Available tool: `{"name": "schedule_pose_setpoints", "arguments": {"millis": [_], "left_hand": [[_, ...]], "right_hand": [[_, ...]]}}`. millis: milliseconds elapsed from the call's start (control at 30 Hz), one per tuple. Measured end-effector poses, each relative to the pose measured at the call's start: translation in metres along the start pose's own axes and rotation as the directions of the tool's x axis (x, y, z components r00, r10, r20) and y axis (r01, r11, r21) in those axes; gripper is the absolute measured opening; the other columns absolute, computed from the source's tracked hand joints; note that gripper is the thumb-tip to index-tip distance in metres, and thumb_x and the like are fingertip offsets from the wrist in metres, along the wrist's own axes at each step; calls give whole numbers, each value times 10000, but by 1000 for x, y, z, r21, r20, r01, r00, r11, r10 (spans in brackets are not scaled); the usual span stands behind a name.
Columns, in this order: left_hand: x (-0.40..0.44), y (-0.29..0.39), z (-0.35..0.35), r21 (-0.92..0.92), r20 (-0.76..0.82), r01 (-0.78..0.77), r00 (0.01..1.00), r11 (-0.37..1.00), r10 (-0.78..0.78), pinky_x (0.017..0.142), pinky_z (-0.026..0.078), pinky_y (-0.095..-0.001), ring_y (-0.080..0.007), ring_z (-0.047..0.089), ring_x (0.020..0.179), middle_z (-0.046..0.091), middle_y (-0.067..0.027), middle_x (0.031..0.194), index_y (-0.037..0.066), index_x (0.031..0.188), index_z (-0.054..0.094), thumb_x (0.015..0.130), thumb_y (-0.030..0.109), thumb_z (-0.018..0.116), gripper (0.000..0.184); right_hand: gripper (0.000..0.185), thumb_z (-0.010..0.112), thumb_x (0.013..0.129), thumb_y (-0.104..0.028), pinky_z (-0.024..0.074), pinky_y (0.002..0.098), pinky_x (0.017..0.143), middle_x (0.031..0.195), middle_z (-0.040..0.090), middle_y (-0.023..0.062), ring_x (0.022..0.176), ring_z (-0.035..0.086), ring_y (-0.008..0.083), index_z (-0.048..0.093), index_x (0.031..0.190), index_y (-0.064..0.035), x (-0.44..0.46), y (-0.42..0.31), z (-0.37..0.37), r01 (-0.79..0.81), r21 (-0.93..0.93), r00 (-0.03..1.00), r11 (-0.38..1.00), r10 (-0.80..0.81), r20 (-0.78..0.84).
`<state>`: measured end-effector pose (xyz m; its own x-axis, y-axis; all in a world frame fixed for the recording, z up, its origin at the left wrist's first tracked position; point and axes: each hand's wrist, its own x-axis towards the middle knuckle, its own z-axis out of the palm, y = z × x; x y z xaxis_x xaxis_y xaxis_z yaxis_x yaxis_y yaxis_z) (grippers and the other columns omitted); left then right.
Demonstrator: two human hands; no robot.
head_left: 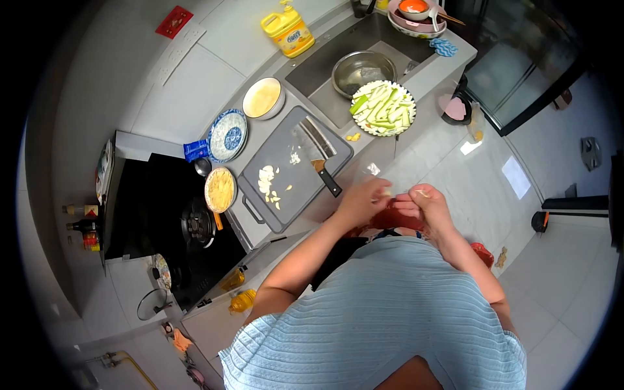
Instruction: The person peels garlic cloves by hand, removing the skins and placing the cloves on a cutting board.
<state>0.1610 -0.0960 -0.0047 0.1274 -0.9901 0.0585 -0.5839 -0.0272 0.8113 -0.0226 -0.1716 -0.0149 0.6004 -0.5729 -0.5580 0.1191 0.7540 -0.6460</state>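
Note:
My left hand is pinched in front of my body. Between its fingertips shows a small pale piece that looks like a garlic clove. Close beside it, my right hand has its fingers curled. A thin pale strip like garlic skin lies at its thumb and fingertips. Under both hands is something red, partly hidden. On the grey cutting board at the left lie peeled garlic cloves, a little chopped garlic and a cleaver with a black handle.
A plate of cut green vegetable strips sits at the sink, near a metal basin. A cream bowl, blue-patterned plates and a bowl of yellow shreds line the board's far side. The black stove is left.

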Motion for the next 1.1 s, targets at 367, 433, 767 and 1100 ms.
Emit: {"name": "schedule_pose_setpoints", "arguments": {"millis": [367,433,767,1100], "left_hand": [[-100,-195,-88,476,-668,610,719,633,-190,724,474,-391,-310,579,816,596,-119,845,70,838,641,745,113,653,103],[-97,-195,-91,535,-649,572,750,622,-131,754,461,-391,-300,568,866,594,-108,842,78,853,647,729,134,672,139],[-63,-222,-97,309,-619,589,721,747,-312,654,486,-355,-230,620,752,620,-94,798,62,800,651,805,140,625,83],[-1,-92,-81,-815,-158,197,830,545,-535,846,496,-270,-177,621,910,630,-132,980,-61,1042,572,852,-20,578,195]], "right_hand": [[186,497,850,-27,500,252,543,753,579,57,599,554,134,566,1023,-41,-29,89,-263,1,-238,515,971,-205,-832],[224,507,806,-11,492,256,525,805,584,77,628,572,150,552,1025,-25,-53,105,-309,-47,-256,372,966,-221,-902],[448,428,781,-66,515,326,488,904,612,159,610,607,232,485,1222,-7,-154,140,-415,-169,-46,9,985,-45,-999],[106,516,865,-121,492,268,530,761,594,45,639,580,153,563,901,-34,-76,125,-417,30,-416,277,909,-408,-870]]}}
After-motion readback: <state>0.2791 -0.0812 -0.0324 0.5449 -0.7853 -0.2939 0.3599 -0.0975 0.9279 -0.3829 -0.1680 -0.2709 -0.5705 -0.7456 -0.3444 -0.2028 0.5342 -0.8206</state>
